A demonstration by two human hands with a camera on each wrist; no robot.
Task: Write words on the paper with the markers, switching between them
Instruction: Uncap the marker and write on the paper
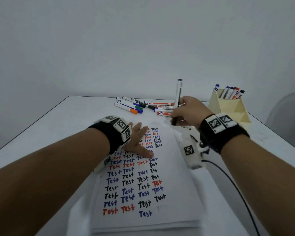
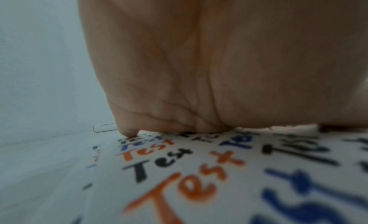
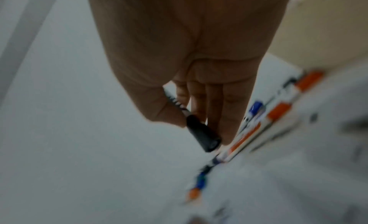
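My left hand (image 1: 140,142) lies flat on the paper (image 1: 170,206). Past the paper's far edge, my right hand (image 1: 189,109) pinches a black marker (image 1: 178,97), standing up, cap end down, above the loose markers (image 1: 136,106).

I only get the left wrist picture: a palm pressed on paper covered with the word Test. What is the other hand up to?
Observer: The right hand grips a marker nearly upright, near the far right corner of the paper, one black end pointing down.
Operator: Are there more pens around?
Observer: Yes, a loose bunch of markers lies on the table just past the paper, beside that hand.
Operator: Anything else out there?
Observer: A cream holder at the far right has several standing markers in it.
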